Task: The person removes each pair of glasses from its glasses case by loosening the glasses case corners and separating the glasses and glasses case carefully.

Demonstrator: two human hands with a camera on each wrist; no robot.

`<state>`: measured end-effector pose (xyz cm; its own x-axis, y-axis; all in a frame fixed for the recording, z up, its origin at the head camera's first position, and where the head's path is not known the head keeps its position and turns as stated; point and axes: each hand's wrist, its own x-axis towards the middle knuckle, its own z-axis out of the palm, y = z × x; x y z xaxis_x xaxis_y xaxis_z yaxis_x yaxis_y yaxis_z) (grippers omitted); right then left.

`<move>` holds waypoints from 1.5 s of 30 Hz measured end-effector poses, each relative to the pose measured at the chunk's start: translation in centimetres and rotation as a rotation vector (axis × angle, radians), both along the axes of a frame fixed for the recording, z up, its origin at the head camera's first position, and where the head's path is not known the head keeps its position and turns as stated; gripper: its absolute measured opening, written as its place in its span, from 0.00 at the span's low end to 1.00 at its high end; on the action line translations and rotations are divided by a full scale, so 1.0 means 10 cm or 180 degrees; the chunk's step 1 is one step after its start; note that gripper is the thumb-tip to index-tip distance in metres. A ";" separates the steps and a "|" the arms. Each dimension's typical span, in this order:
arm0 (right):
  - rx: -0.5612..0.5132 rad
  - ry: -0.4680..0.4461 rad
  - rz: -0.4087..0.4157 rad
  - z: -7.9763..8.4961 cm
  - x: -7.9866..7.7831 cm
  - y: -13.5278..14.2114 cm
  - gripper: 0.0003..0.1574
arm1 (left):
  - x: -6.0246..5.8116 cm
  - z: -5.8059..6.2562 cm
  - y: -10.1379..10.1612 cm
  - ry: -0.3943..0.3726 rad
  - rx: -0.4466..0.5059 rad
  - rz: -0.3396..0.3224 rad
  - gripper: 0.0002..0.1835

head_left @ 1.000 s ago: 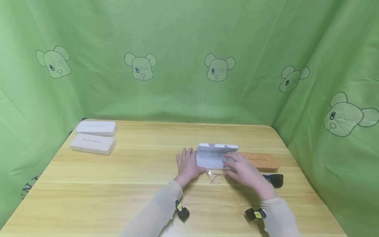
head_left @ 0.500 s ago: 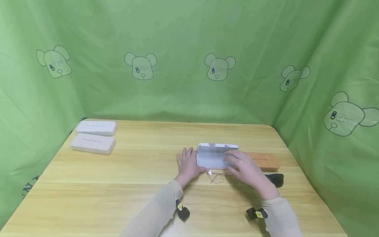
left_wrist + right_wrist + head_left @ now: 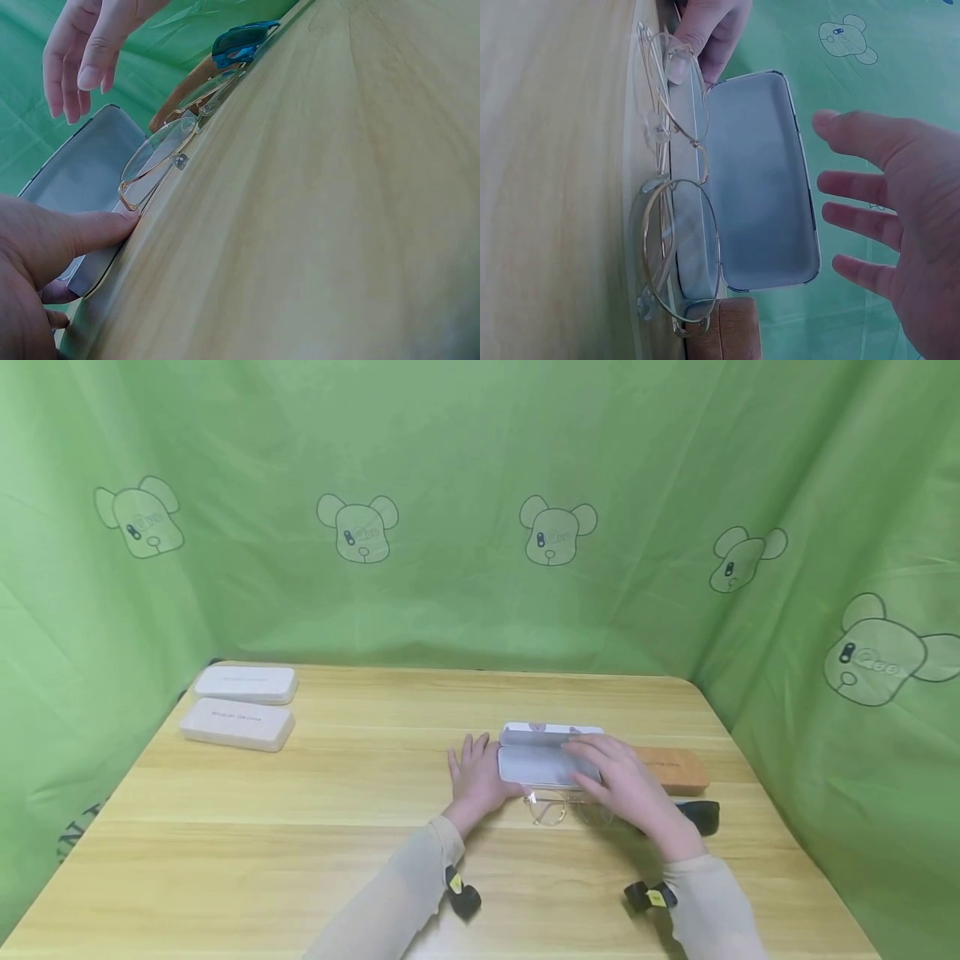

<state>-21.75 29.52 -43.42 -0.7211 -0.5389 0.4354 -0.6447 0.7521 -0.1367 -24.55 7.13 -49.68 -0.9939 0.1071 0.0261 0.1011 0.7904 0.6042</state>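
Observation:
A glasses case (image 3: pixel 551 766) lies with its lid up and its plain grey inside bare. My left hand (image 3: pixel 480 779) holds the case by its left end, thumb on the front wall and the other fingers round the end. My right hand (image 3: pixel 622 781) hovers over the case's right part, fingers spread and holding nothing; in the right wrist view the right hand (image 3: pixel 911 210) is apart from the lid (image 3: pixel 761 180). Clear glasses with thin gold rims (image 3: pixel 547 808) stand on the table along the case's front; the right forearm side partly overlaps them in the head view.
An orange-brown glasses case (image 3: pixel 671 770) lies to the right, with dark sunglasses (image 3: pixel 701 817) in front of it, partly behind the right wrist. Two pale cases, one white (image 3: pixel 246 683) and one off-white (image 3: pixel 236 723), lie at the table's far left. Green curtains surround the table (image 3: pixel 360 877).
My right hand has drawn slightly to the right and back, so more of the case's inside and of the glasses shows. My left hand and the case have stayed put.

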 end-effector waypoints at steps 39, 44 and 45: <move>-0.0128 -0.1050 -0.0394 -0.03 -0.75 -0.05 0.31 | 0.01 0.00 -0.01 0.0053 0.0045 0.0021 0.48; -0.0151 -0.1180 -0.0432 -0.05 -0.80 -0.01 0.31 | 0.01 0.00 -0.01 0.0064 0.0061 0.0004 0.48; -0.0157 -0.1210 -0.0437 -0.06 -0.82 -0.01 0.32 | 0.01 0.00 -0.01 0.0068 0.0066 0.0003 0.48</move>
